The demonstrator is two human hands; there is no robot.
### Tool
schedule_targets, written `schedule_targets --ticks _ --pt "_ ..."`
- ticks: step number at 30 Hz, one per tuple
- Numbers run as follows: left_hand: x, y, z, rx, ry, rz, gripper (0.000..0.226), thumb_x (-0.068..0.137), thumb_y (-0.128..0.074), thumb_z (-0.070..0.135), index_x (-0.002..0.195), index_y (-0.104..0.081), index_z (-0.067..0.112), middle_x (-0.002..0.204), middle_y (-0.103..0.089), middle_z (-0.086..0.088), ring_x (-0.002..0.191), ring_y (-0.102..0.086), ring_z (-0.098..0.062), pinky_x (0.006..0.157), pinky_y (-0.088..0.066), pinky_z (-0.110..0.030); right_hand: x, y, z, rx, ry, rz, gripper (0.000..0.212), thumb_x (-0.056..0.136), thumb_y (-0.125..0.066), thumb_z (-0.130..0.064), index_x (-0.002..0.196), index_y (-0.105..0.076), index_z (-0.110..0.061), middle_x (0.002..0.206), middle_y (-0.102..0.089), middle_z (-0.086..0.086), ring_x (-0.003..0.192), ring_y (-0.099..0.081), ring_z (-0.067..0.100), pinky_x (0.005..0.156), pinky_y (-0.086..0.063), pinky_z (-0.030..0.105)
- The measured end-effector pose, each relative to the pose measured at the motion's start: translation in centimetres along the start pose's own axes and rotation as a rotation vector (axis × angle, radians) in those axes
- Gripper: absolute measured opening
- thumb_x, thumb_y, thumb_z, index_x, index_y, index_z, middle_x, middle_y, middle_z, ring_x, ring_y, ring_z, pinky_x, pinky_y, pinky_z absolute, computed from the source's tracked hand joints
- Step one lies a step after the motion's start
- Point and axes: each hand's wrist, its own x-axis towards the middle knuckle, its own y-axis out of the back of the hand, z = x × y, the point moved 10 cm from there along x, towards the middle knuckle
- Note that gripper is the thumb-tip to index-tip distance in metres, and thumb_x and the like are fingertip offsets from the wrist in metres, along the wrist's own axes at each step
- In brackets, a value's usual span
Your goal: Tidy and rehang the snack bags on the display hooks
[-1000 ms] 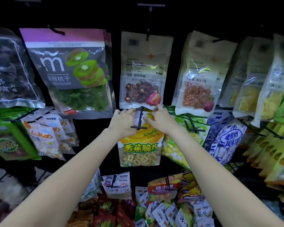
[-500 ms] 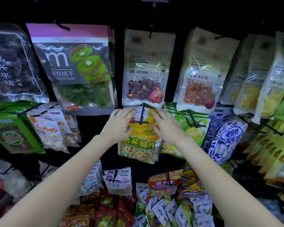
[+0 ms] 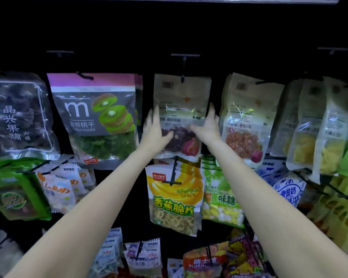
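A beige dried-fruit bag [image 3: 182, 97] with a clear window of dark fruit hangs on a black hook [image 3: 183, 65] in the middle of the upper row. My left hand [image 3: 155, 129] holds its left edge and my right hand [image 3: 208, 127] holds its right edge. On both hands the fingers point up along the sides and the thumbs lie across the front. Just below hangs a yellow banana-chip bag [image 3: 173, 199] on its own hook [image 3: 172, 177], with no hand touching it.
A kiwi bag [image 3: 96, 117] hangs close on the left and a matching beige bag [image 3: 245, 121] close on the right. Yellow fruit bags [image 3: 309, 133] hang farther right and a dark bag [image 3: 16, 115] far left. Hooks jut out from the lower rows among several small packs [image 3: 141, 255].
Both hands left the banana-chip bag's hook and rose to the sides of the dried-fruit bag above. The view tilted upward.
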Motion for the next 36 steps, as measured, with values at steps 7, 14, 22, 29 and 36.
schedule_targets --ticks 7,14,22,29,36 --pt "3.6 -1.3 -0.7 -0.092 0.027 -0.099 0.112 0.075 -0.075 0.038 0.148 0.008 0.025 0.155 -0.007 -0.011 0.142 -0.010 -0.025 0.110 -0.018 -0.031 2.2 -1.0 -1.6 -0.036 0.230 -0.176 0.108 0.078 -0.075 -0.021 0.149 0.007 -0.025 0.156 -0.006 0.008 0.141 -0.014 0.021 0.102 -0.021 0.022" --pt "5.2 -2.4 -1.3 -0.291 -0.039 -0.132 0.102 0.067 -0.083 0.015 0.143 -0.016 0.013 0.132 -0.041 -0.001 0.127 -0.040 -0.014 0.106 -0.033 -0.026 3.4 -2.1 -0.8 0.168 0.262 -0.187 0.109 0.074 -0.077 -0.008 0.149 0.001 -0.015 0.122 -0.035 -0.016 0.118 -0.030 0.002 0.083 -0.024 -0.005" --pt "2.9 -1.4 -1.5 -0.279 -0.009 0.049 0.116 0.068 -0.082 0.032 0.150 0.000 0.028 0.146 -0.027 -0.003 0.133 -0.033 -0.015 0.104 -0.031 -0.024 2.5 -1.4 -0.4 0.124 0.304 -0.099 0.104 0.073 -0.078 -0.022 0.148 -0.006 -0.027 0.152 -0.017 -0.007 0.137 -0.021 0.010 0.104 -0.018 0.017" --pt "-0.8 0.6 0.3 -0.175 -0.036 0.147 0.115 0.070 -0.081 0.032 0.139 0.009 0.047 0.142 -0.024 -0.001 0.132 -0.033 -0.018 0.096 -0.031 -0.023 -1.0 0.0 -1.2 0.163 0.348 -0.048 0.101 0.073 -0.078 -0.020 0.147 -0.010 -0.029 0.138 -0.016 -0.020 0.124 -0.018 -0.009 0.096 -0.017 0.002" --pt "-4.0 2.3 1.4 -0.127 -0.091 0.187 0.117 0.069 -0.078 0.040 0.132 0.019 0.058 0.141 -0.021 0.007 0.132 -0.033 -0.017 0.107 -0.035 -0.044 -4.8 0.9 -2.1 0.180 0.389 -0.040 0.097 0.077 -0.076 -0.021 0.142 -0.006 -0.041 0.142 -0.009 -0.028 0.122 -0.010 -0.021 0.097 -0.012 -0.001"
